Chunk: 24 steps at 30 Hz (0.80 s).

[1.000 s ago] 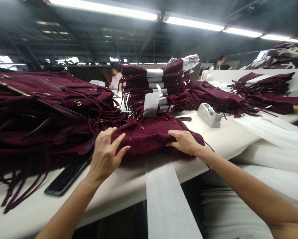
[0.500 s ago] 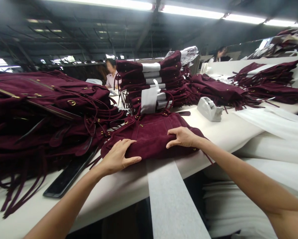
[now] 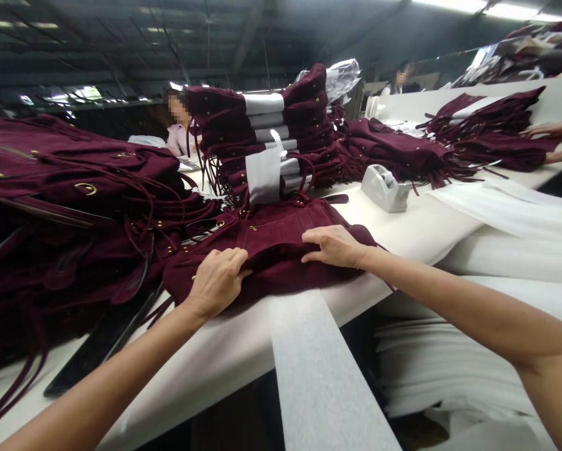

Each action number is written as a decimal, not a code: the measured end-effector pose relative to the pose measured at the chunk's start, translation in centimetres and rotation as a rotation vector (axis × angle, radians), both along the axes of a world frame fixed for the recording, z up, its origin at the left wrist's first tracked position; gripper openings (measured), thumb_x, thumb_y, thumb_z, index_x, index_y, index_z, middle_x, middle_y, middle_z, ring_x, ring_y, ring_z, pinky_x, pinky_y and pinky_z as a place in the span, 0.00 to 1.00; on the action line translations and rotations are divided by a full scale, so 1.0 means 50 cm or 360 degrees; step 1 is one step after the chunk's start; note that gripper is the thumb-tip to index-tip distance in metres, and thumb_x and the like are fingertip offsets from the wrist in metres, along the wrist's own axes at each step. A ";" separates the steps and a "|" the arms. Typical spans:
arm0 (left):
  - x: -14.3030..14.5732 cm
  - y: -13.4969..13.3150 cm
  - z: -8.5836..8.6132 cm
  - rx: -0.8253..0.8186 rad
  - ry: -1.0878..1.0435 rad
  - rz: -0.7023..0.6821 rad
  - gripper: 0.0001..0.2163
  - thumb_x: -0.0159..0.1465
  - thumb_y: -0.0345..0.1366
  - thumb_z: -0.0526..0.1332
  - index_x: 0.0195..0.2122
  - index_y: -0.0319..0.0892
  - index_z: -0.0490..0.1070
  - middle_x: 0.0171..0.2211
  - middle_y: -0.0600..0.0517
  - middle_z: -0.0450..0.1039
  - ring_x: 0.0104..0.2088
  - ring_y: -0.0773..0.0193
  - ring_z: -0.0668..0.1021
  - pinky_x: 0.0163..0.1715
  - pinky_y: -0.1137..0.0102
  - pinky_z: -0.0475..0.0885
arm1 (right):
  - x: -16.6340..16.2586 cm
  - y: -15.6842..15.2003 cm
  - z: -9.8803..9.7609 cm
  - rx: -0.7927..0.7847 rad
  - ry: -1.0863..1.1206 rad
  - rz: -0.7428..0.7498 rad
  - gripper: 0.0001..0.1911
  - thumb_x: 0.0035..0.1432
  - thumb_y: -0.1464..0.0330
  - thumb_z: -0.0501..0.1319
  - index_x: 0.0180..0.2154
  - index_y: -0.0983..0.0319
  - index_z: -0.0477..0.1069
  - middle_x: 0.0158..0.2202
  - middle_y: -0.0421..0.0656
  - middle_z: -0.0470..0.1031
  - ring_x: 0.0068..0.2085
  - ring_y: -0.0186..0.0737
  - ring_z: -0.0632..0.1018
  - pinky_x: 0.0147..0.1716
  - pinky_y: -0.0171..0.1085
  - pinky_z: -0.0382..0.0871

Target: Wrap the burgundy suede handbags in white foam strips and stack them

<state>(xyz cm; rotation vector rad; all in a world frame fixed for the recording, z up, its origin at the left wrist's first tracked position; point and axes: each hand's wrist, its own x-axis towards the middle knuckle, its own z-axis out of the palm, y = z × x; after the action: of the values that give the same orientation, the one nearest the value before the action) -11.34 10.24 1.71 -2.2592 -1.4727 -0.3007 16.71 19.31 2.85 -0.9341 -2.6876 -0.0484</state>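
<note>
A burgundy suede handbag lies flat at the table's front edge, over a white paper strip. The strip's near end hangs down past the edge, while another upright white piece rises behind the bag. My left hand has its fingers curled over the bag's near left part, the thumb tucked against the cloth. On the right, my right hand pinches the bag's near side between thumb and fingers. Between both hands the suede is raised in a fold.
Bags with white bands form a tall stack behind. A larger heap of burgundy bags stands left, beside a black phone-like slab. A grey tape dispenser sits right. White sheets are piled below; co-workers are farther off.
My left hand has gone from spread fingers to curled ones gripping the bag. The suede between my hands is now lifted into a fold. The camera view has shifted right and down.
</note>
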 end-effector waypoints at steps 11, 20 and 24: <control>-0.069 -0.030 -0.032 0.0134 0.0057 -0.0381 0.09 0.68 0.28 0.51 0.41 0.42 0.71 0.44 0.44 0.74 0.41 0.55 0.76 0.41 0.61 0.69 | 0.094 -0.053 -0.050 0.0433 0.0106 -0.0105 0.11 0.63 0.68 0.59 0.47 0.62 0.66 0.39 0.47 0.74 0.41 0.46 0.73 0.40 0.42 0.61; -0.148 -0.082 -0.050 0.0206 0.0170 -0.0253 0.09 0.66 0.28 0.55 0.43 0.46 0.71 0.38 0.50 0.78 0.37 0.57 0.79 0.37 0.65 0.72 | 0.118 -0.074 -0.138 0.0765 0.0313 -0.0062 0.07 0.60 0.75 0.55 0.32 0.58 0.67 0.33 0.43 0.75 0.34 0.42 0.70 0.36 0.41 0.60; -0.151 -0.083 -0.059 0.0238 0.0056 -0.0156 0.08 0.65 0.29 0.57 0.43 0.43 0.70 0.36 0.47 0.76 0.37 0.55 0.78 0.40 0.61 0.71 | 0.127 -0.068 -0.131 0.0705 0.0281 -0.0039 0.02 0.60 0.72 0.58 0.36 0.59 0.67 0.35 0.44 0.75 0.37 0.44 0.71 0.39 0.42 0.61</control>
<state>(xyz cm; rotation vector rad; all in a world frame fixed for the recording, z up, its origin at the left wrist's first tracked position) -18.91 6.11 -1.24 -2.2089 -1.2801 -0.3857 23.08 15.93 -3.69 -0.7872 -2.3598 -0.5177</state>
